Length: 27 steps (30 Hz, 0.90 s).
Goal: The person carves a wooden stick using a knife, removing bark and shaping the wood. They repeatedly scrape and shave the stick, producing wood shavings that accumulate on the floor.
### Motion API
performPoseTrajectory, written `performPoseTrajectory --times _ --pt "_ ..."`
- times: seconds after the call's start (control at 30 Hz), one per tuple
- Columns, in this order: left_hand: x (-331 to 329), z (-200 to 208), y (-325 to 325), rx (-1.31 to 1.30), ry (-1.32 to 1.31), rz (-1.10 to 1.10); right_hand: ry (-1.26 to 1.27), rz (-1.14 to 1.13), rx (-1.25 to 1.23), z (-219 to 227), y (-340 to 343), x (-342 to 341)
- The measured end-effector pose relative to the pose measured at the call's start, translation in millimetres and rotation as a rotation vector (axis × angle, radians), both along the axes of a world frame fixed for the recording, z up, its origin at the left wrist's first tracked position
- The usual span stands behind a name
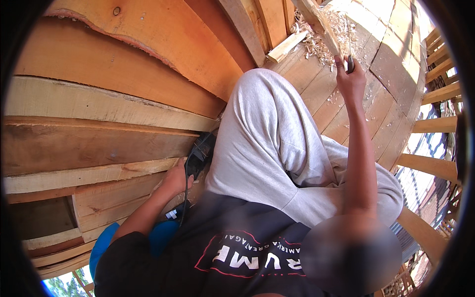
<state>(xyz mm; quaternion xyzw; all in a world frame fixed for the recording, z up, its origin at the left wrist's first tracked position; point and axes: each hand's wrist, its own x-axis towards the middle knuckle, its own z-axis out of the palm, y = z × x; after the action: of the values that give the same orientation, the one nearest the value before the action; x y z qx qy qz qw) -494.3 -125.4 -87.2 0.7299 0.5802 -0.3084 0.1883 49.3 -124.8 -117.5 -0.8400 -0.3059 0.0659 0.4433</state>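
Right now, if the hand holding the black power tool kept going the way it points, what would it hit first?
The left hand points its black power tool up along the wooden planks, beside the grey trouser leg. It would probably meet the plank face just ahead first, though depth is unclear.

Broad orange-brown planks (148, 54) curve across the upper left, with paler boards (99, 106) stacked below them. Wood shavings (321, 42) lie heaped at the top. Pale wooden ribs (435, 123) stand in a row along the right edge.
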Motion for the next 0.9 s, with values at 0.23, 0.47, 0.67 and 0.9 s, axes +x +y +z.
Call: performPoseTrajectory --times 0.23,0.47,0.67,0.9 --pt "12.9 -11.6 -16.0 0.052 0.057 -0.063 -0.084 0.001 0.062 -4.1 0.9 2.5" --pt "13.0 -21.0 -16.7 0.090 -0.005 -0.065 0.021 0.046 0.005 16.5 -4.7 -0.1" --pt "28.9 -14.0 -14.3 0.046 0.060 0.030 0.043 0.066 0.050 23.4 -11.2 0.4" --pt "17.3 -38.6 -19.2 0.219 -0.081 -0.098 0.214 -0.108 -0.448 -15.2 -48.7 43.7"
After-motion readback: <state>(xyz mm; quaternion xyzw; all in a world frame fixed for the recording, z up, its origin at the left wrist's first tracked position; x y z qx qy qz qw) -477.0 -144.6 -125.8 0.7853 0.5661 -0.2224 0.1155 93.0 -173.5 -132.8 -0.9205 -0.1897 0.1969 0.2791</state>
